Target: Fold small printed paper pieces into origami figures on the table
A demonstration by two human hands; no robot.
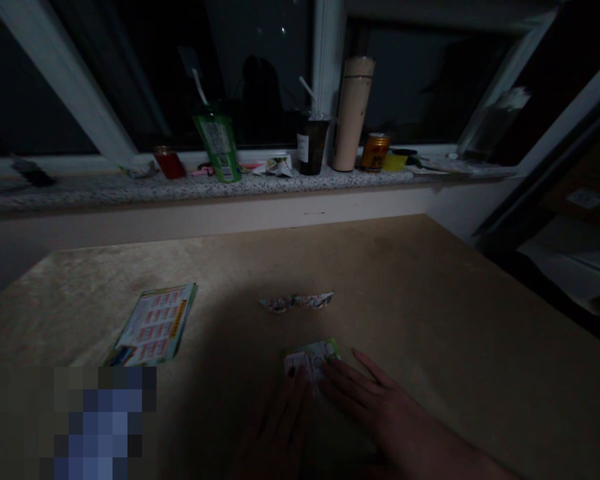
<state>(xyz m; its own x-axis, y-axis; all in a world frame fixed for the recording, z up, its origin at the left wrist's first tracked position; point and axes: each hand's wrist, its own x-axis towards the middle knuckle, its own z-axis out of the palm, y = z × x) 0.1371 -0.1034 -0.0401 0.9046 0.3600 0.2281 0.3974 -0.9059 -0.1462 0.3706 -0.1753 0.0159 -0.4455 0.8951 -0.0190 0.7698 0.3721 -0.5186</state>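
Observation:
A small folded paper sheet (305,353) with green edges and print lies on the table under my fingers. My left hand (283,417) rests flat on its near left part, in deep shadow. From the right, my right hand (363,393) lies with fingers stretched out, its fingertips on the paper's right side. Just beyond sits a narrow folded strip of printed paper (297,302), pointed at both ends, touched by neither hand. To the left is a stack of printed leaflets (157,323) with red blocks of text.
On the granite sill (260,190) stand a green cup with a straw (219,147), a dark cup with a straw (311,147), a beige flask (353,117), a gold can (375,152) and a red jar (170,163). The lower left corner is pixelated.

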